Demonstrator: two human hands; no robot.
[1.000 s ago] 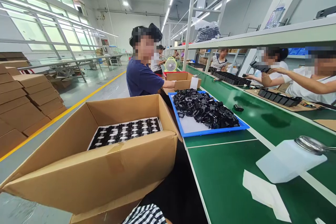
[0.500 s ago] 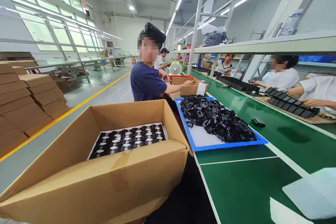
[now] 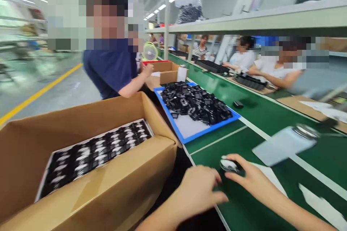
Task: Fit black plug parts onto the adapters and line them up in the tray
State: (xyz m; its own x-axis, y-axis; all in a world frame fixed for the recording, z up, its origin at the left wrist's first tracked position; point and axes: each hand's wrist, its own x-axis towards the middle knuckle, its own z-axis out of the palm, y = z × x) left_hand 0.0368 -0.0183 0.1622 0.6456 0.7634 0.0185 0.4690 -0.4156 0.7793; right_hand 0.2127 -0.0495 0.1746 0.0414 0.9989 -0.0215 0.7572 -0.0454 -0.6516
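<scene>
My right hand (image 3: 248, 175) pinches a small black oval plastic part with a shiny pale face (image 3: 230, 165) between thumb and fingers, above the green work surface (image 3: 238, 209). Just left of it is my left hand (image 3: 202, 187), slightly blurred, thumb and fingers apart, with nothing visible in it. Beyond both hands, a blue-rimmed tray (image 3: 187, 140) bears a heap of glossy black parts (image 3: 195, 103). On my left, an open cardboard box (image 3: 121, 173) contains rows of black parts with white pieces (image 3: 100, 148).
A pale bottle with a metal cap (image 3: 284, 146) is beyond my right hand. White sheets (image 3: 322, 202) lie at right. A single black part (image 3: 238, 104) sits past the tray. A co-worker in navy (image 3: 111, 65) stands behind the box; others sit across the line under a shelf (image 3: 257, 16).
My view has swung to the right and both hands have come into it, the right one with a black part. The co-worker in navy has drawn the arm back from the far box.
</scene>
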